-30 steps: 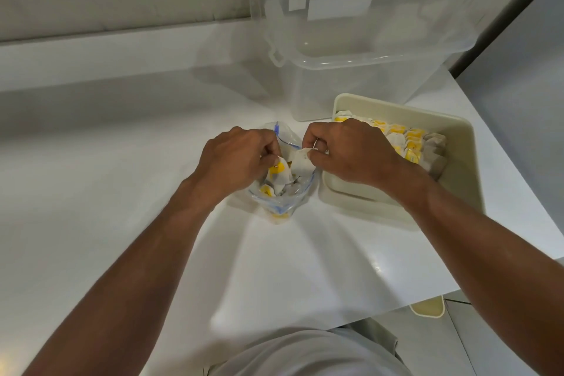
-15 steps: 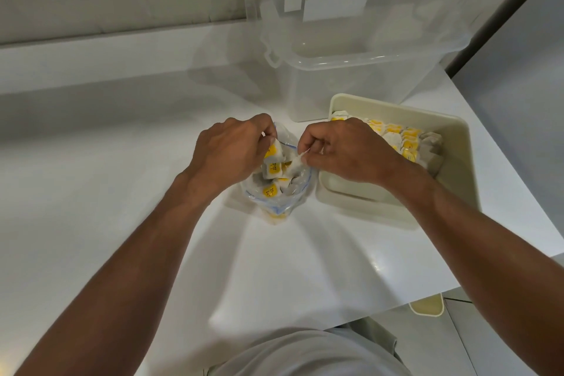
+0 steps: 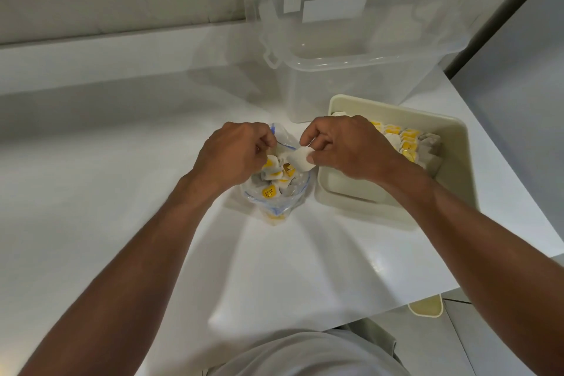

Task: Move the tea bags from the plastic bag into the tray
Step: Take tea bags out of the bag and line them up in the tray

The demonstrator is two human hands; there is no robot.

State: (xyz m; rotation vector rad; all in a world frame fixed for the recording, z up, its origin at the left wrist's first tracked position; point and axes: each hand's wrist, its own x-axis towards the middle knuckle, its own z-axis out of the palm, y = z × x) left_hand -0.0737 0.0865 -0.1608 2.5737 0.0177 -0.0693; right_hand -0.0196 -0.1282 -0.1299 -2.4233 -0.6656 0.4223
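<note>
In the head view, the plastic bag stands on the white countertop, just beside the left wall of the cream tray. The left hand has its fingers curled on the rim of the plastic bag and holds the mouth open. The right hand pinches one white tea bag between the thumb and the fingers, just above the opening of the plastic bag. Many more tea bags with yellow tags lie in a loose heap inside it. A row of them already stands at the far side of the tray; the near part of the tray is bare. A clear storage box stands behind.

I judge that a tea bag is very light, soft and thin, so it folds easily and its paper can tear under a hard pull. A gentle pinch on the flat body or on the yellow tag seems best. Strings may tangle, so one tea bag could drag others with it. The plastic bag is limp and slippery and needs a steady hold at its rim.
</note>
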